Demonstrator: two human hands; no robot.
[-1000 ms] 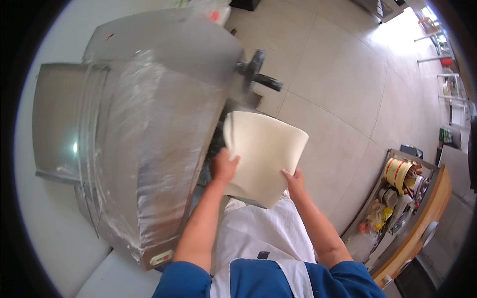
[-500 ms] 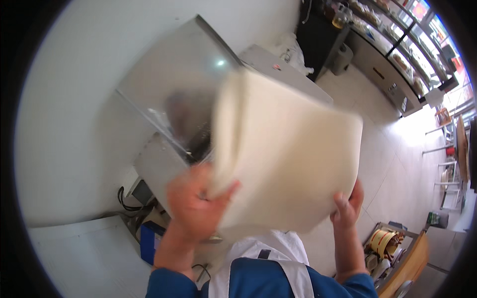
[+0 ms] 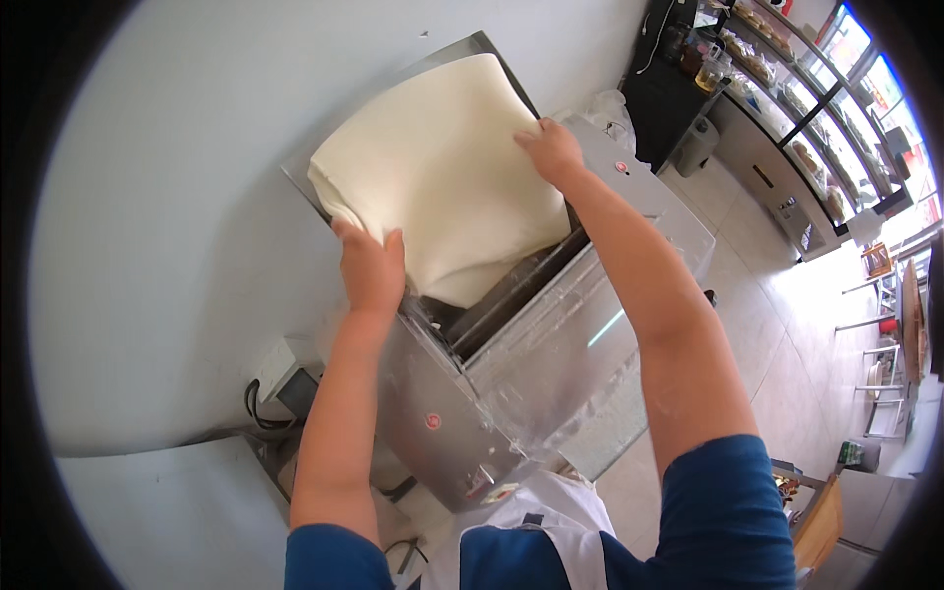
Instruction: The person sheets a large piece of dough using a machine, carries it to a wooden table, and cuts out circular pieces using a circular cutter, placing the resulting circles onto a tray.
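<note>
A wide, pale sheet of dough [image 3: 442, 157] lies against the slanted metal tray of a dough-rolling machine [image 3: 531, 364]. Its lower edge hangs down to the dark roller slot [image 3: 511, 305]. My left hand [image 3: 372, 270] grips the dough's lower left edge, where it is folded, with the thumb on top. Higher up, my right hand [image 3: 553, 152] holds the right edge, fingers pressed on the dough near the tray's side. The undersides of both grips are hidden. Whether the dough touches the rollers I cannot tell.
A light grey surface [image 3: 167, 511] stands at the lower left, near a box with black cables [image 3: 295, 379]. White wall rises behind the machine. Bread shelves [image 3: 796, 108] are at the far right, and a wooden board [image 3: 821, 521] sits lower right.
Both hands have carried the dough forward and up onto the machine's slanted tray. The dough, blurred and held before me earlier, now lies against the tray, uncovering the machine's front.
</note>
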